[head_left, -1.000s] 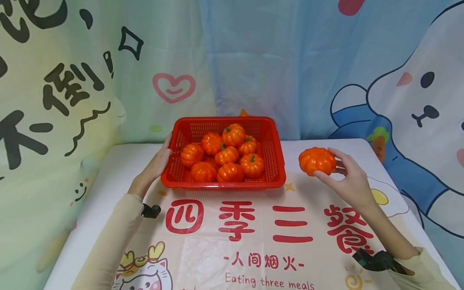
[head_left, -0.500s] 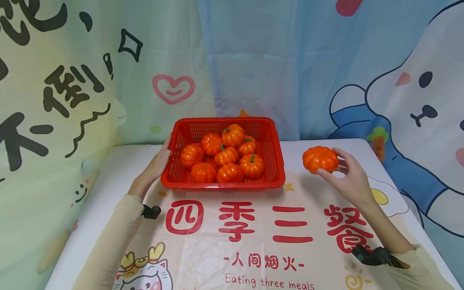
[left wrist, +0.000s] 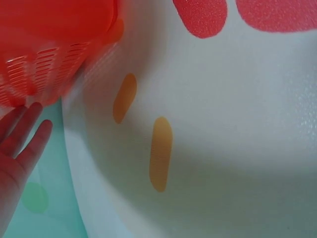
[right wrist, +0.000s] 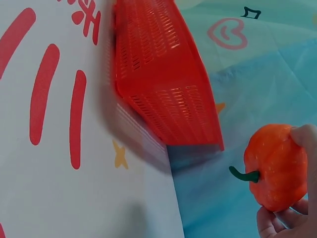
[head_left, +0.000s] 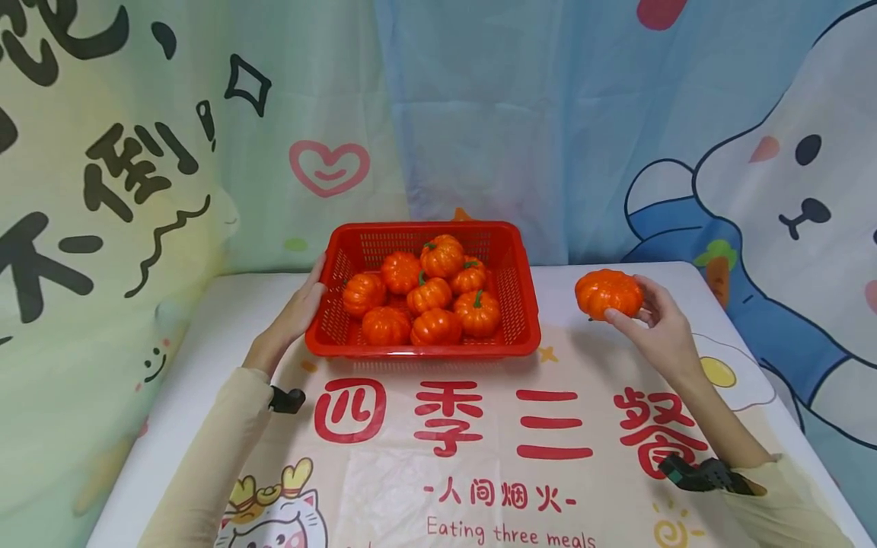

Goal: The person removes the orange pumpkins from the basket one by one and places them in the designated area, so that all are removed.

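A small orange toy pumpkin (head_left: 609,294) is gripped between the thumb and fingers of my right hand (head_left: 661,327), held above the table to the right of the basket. In the right wrist view, the green stem of this pumpkin (right wrist: 277,168) sticks out away from the palm. My left hand (head_left: 296,308) rests against the left side of a red plastic basket (head_left: 425,352); the left wrist view shows its fingers (left wrist: 30,141) fairly straight at the basket's slotted wall (left wrist: 44,69). Several similar pumpkins (head_left: 435,326) lie inside the basket.
A white table (head_left: 233,304) bears a printed cover with red characters (head_left: 448,417) and cartoon drawings. Close behind its far edge hangs a patterned curtain (head_left: 479,137). Dark wrist devices (head_left: 702,473) sit at both sleeves.
My right hand has moved slightly right and up with the pumpkin, which has tilted so that its stem tip peeks out underneath. The left hand and the basket look unmoved.
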Action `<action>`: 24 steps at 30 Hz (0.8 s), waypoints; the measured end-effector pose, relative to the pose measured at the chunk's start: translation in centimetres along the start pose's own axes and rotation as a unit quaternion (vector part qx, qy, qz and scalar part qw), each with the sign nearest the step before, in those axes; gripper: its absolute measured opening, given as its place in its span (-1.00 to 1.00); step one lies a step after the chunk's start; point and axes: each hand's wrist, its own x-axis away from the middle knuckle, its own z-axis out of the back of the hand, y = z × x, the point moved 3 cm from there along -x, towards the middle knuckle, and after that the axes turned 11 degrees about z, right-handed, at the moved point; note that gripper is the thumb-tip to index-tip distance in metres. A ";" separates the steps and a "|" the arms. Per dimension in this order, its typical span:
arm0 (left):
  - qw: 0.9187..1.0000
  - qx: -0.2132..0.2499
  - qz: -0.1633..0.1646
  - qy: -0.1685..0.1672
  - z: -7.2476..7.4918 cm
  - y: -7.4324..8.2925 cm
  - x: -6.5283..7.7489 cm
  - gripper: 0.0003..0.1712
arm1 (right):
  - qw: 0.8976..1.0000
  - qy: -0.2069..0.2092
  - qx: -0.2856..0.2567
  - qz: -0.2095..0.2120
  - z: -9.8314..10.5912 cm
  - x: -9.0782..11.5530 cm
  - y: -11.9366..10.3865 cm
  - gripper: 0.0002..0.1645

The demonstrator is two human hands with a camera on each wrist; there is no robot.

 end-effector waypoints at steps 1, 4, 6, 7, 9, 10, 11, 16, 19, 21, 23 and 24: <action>1.000 -0.001 0.000 -0.001 0.0 0.0 0.0 -0.27 | 1.000 0.002 0.000 -0.001 0.1 0.0 0.0 -0.04; 1.000 -0.004 0.002 -0.001 0.0 0.1 0.0 -0.28 | 1.000 0.010 -0.006 0.000 0.3 0.0 0.1 -0.04; 1.000 -0.005 0.006 -0.001 0.0 0.2 0.0 -0.27 | 1.000 0.014 -0.013 0.004 0.3 0.0 0.2 -0.05; 1.000 -0.006 0.006 0.000 0.0 0.2 0.0 -0.27 | 1.000 0.016 -0.019 0.007 0.3 0.0 0.2 -0.06; 1.000 -0.008 0.009 0.000 0.1 0.3 0.1 -0.27 | 0.999 0.017 -0.034 0.015 0.3 0.1 0.3 -0.08; 1.000 -0.008 0.010 0.000 0.1 0.3 0.1 -0.27 | 0.999 0.017 -0.042 0.021 0.3 0.2 0.4 -0.09; 1.000 -0.009 0.011 0.000 0.1 0.3 0.1 -0.27 | 0.998 0.017 -0.051 0.026 0.3 0.2 0.4 -0.10; 1.000 -0.012 0.017 -0.001 0.1 0.2 0.1 -0.27 | 0.994 0.021 -0.096 0.053 0.2 0.4 0.6 -0.14; 1.000 -0.011 0.019 -0.001 0.1 0.2 0.1 -0.28 | 0.989 0.036 -0.125 0.064 0.3 0.4 0.7 -0.16; 1.000 -0.010 0.018 -0.002 0.1 0.1 0.1 -0.28 | 0.985 0.046 -0.148 0.071 0.4 0.4 0.8 -0.16; 1.000 -0.009 0.017 -0.003 0.1 0.1 0.1 -0.28 | 0.980 0.053 -0.174 0.074 0.5 0.4 0.8 -0.15; 1.000 -0.008 0.016 -0.003 0.1 0.2 0.1 -0.28 | 0.978 0.055 -0.188 0.076 0.5 0.4 0.8 -0.14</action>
